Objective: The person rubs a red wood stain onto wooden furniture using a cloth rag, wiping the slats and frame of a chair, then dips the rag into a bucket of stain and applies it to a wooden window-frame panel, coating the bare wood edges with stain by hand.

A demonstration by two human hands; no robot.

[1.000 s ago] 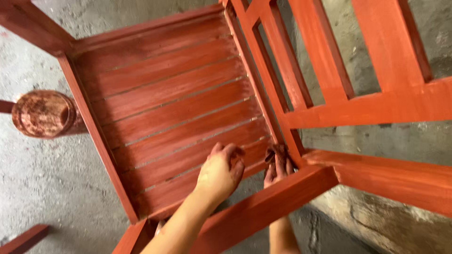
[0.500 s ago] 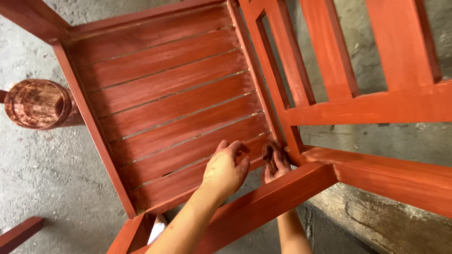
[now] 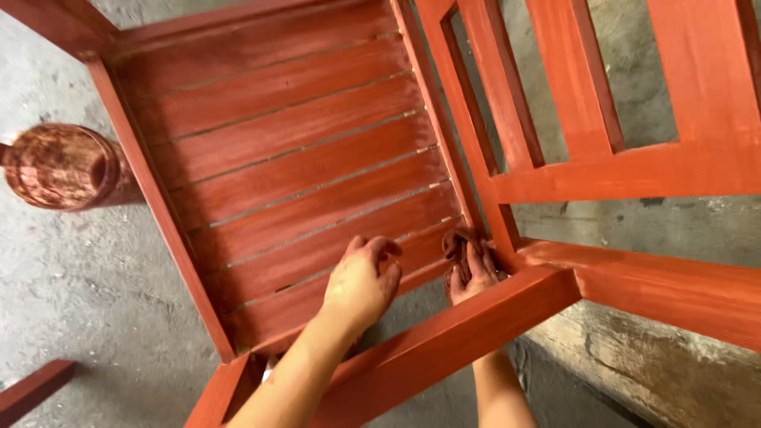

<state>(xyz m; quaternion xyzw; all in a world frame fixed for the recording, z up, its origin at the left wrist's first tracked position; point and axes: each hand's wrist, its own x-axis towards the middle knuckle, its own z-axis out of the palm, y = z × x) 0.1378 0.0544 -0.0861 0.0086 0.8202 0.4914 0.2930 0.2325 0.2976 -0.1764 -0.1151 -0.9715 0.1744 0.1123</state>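
The left hand [image 3: 361, 281] lies flat with loose fingers on the red-stained slatted chair seat [image 3: 293, 158], steadying it, while the right hand [image 3: 469, 273] presses a stained rag [image 3: 461, 242], fingers curled around it, into the seat's corner.

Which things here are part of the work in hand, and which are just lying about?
In use:
- red-stained wooden chair, lying over
- left hand, resting on its seat slats
- right hand, pressing a stained rag into the seat corner

Lying about:
- stain-smeared round tin on the concrete floor
- loose red wooden piece, lower left
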